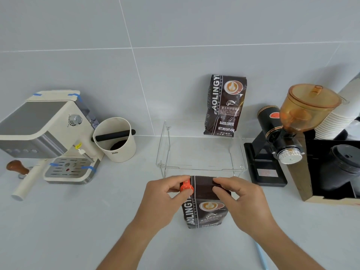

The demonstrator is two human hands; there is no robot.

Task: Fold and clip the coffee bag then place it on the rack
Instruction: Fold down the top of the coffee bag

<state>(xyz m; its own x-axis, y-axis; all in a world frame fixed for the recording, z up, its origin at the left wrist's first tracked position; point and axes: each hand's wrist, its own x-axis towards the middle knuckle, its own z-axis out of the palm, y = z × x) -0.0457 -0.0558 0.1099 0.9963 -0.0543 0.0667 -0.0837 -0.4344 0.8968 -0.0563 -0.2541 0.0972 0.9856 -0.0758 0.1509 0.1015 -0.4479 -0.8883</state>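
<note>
Hands meet at the lower centre of the frame over a dark coffee bag (pixel 206 209) that stands upright on the pale grey counter (pixel 78 227). The bag's top is folded over, its serrated edge showing at the upper side of the fold. The left hand (pixel 165 193) pinches an orange clip (pixel 186 187) between thumb and forefinger at the left end of the fold; whether the clip already bites the bag I cannot tell. The right hand (pixel 239 193) pinches the folded top at its right side, thumb in front and fingers curled over the upper edge.

Just above the hands, at the centre of the frame, stands a clear acrylic rack (pixel 200 166). A second coffee bag (pixel 225 106) stands on the back part of it, upright against the tiled wall (pixel 175 36).

At the left of the frame sits a cream espresso machine (pixel 48 133) with blue tape on its corners, and a wooden-handled tamper (pixel 17 168) lies near its lower left. Between the machine and the rack is a cream knock box (pixel 115 141) with a black bar across its mouth and dark grounds inside.

At the right of the frame stands a black coffee grinder (pixel 276 145) with an amber hopper (pixel 307 108). Beside it, at the far right edge, is a stack of white paper cups (pixel 335 121) and a black holder with dark cup lids (pixel 342 166).
</note>
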